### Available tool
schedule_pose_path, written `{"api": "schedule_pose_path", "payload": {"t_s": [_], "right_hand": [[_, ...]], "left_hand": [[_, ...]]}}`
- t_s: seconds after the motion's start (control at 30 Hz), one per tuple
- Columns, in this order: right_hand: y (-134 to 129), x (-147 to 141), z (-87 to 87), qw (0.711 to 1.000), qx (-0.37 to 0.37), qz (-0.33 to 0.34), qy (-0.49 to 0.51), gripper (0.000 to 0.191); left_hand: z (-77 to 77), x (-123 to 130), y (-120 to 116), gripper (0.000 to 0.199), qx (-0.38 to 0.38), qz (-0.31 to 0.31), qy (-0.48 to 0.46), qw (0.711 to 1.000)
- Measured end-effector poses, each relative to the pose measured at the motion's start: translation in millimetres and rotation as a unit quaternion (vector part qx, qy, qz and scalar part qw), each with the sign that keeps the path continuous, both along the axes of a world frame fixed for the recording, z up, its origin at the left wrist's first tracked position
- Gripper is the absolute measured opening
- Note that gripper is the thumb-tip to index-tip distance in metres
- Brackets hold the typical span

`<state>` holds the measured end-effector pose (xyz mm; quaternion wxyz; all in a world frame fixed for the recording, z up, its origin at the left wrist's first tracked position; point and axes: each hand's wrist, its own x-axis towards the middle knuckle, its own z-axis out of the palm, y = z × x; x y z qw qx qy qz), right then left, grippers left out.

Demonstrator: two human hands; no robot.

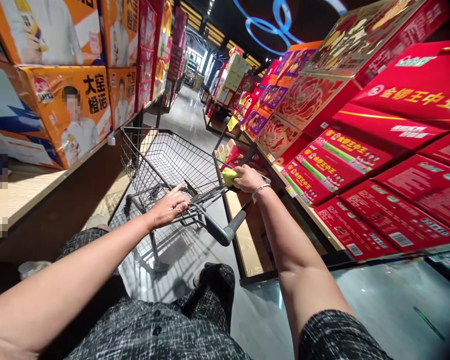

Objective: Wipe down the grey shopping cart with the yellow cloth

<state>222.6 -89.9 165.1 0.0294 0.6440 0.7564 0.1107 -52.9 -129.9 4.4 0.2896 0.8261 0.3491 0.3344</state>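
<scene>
A black wire shopping cart (161,156) stands tilted across the view in front of me, its basket showing bare wire mesh. My left hand (170,206) lies on the cart's rear frame, with the fingers bent over the metal. At the right side of the cart, my right hand (248,179) is closed on a yellow-green cloth (229,176). The cloth sits against the upper right edge of the cart. Nearer to me, between my two arms, the grey push handle (225,231) sticks out. A bracelet is around my right wrist.
Orange drink cartons (78,112) are stacked on a wooden shelf to the left. Red gift boxes (393,212) fill the display on the right, whose wooden base (247,245) comes close to the cart. A shiny grey floor (189,102) runs down the aisle between more stacked boxes.
</scene>
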Motion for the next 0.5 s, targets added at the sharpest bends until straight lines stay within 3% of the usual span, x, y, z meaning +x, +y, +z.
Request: {"api": "schedule_pose_path", "payload": {"t_s": [0.17,0.3,0.4,0.5], "right_hand": [[-9.6,4.2,-21.6,0.991,0.121,0.046,0.034,0.047],[-27.6,-20.2,-38.8,0.982,0.031,0.157,0.096,0.043],[-40.6,-53.6,-30.7,0.957,-0.038,0.258,0.127,0.044],[-39.0,-93.1,-14.3,0.945,-0.039,0.317,0.074,0.039]], "left_hand": [[-1.4,-12.6,12.2,0.087,-0.011,0.045,-0.022,0.999],[-4.4,-19.7,21.5,0.084,-0.026,0.091,-0.040,0.995],[-4.9,-22.9,23.7,0.076,-0.030,0.100,-0.031,0.994],[-0.9,-23.5,22.9,0.066,-0.052,0.115,-0.012,0.992]]}}
